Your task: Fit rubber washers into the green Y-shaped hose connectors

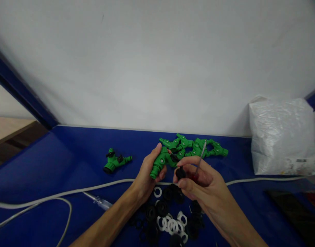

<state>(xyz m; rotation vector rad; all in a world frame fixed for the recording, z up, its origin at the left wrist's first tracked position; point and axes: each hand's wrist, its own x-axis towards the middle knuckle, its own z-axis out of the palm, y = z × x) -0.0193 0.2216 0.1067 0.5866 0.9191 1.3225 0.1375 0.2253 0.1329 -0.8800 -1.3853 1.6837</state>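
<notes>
My left hand point(150, 169) is closed around a green Y-shaped hose splitter point(159, 164) that has a black valve lever point(174, 157) on its right branch. Just to the right, my right hand point(198, 176) pinches a small black plastic part point(181, 172) between thumb and fingers. The same hand also keeps a screwdriver point(201, 156) in its palm, its thin metal shaft pointing up and its red handle mostly hidden by the fingers. Both hands are close together above the blue table, and the black part is apart from the splitter.
Several green splitters point(198, 147) lie behind my hands; another splitter with black levers point(113, 161) lies left. White rings point(172, 225) and black rings point(151, 212) are heaped in front. A white cable point(95, 188) crosses the table. A clear-handled screwdriver point(102, 202) lies left, a plastic-wrapped package point(282, 137) right.
</notes>
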